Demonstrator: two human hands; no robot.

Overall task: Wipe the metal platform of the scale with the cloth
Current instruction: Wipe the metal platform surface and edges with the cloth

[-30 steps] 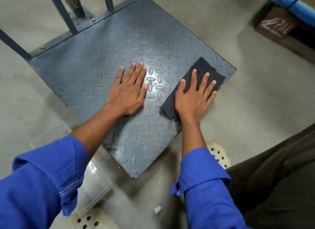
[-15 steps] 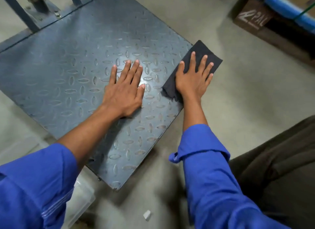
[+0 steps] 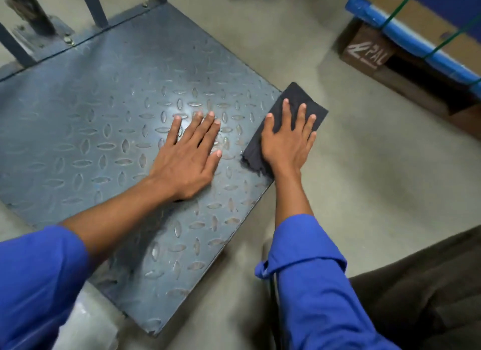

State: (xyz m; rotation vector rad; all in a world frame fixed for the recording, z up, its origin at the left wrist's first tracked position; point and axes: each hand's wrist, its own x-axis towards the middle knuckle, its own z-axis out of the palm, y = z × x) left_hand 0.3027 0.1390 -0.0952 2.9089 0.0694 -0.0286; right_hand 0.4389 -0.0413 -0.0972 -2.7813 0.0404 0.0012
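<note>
Right hand (image 3: 285,141), fingers flat, presses cloth (image 3: 295,93) at platform (image 3: 78,115) edge; left hand (image 3: 187,159) braces, also flat. Even pressure and overlapping strokes would serve best.

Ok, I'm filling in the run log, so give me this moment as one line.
step: wipe | right hand: pressing cloth flat at platform edge | left hand: flat on platform

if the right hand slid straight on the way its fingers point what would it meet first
Nothing solid, it seems: the right hand would run off the cloth and the platform corner onto bare floor. The pallet block looks off to the right.
</note>
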